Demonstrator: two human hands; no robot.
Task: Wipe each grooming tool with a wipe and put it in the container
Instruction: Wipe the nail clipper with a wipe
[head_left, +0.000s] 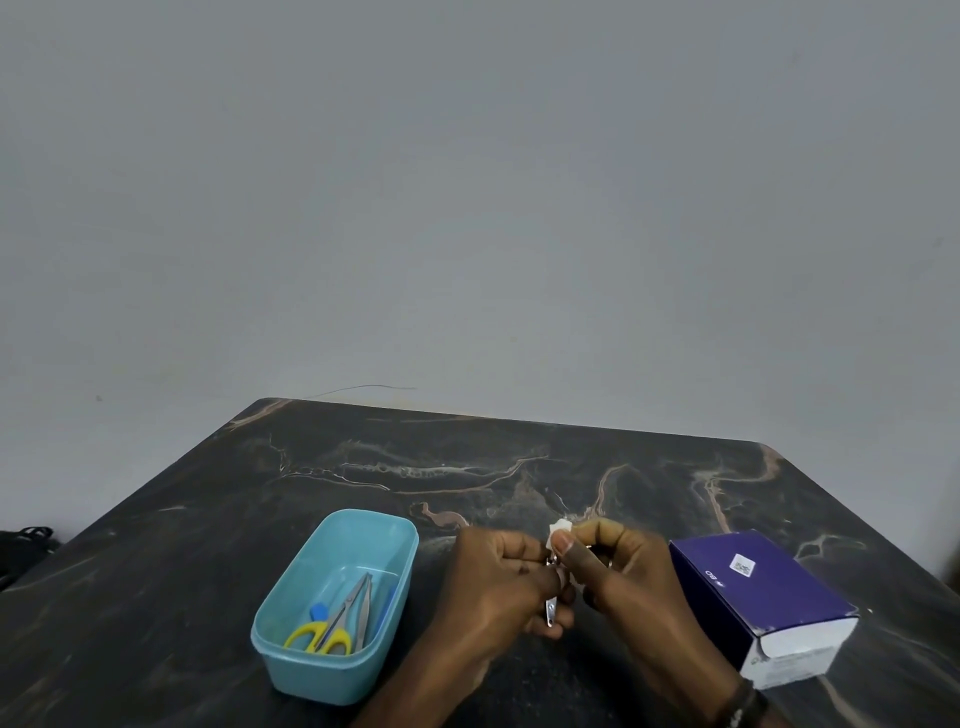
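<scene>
Left hand (498, 582) gripping clipper (550, 613); right hand (618, 571) pinching wipe (560, 531) against it, beside container (291, 660) holding scissors (324, 631).

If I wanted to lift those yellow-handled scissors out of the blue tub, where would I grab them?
Take the yellow-handled scissors by the handle loops, coming straight down from above. The loops lie at the near end of the blue container, widest and most exposed, while the blades point away among the other tools, tweezers right beside them. The walls block a sideways grip.
</scene>
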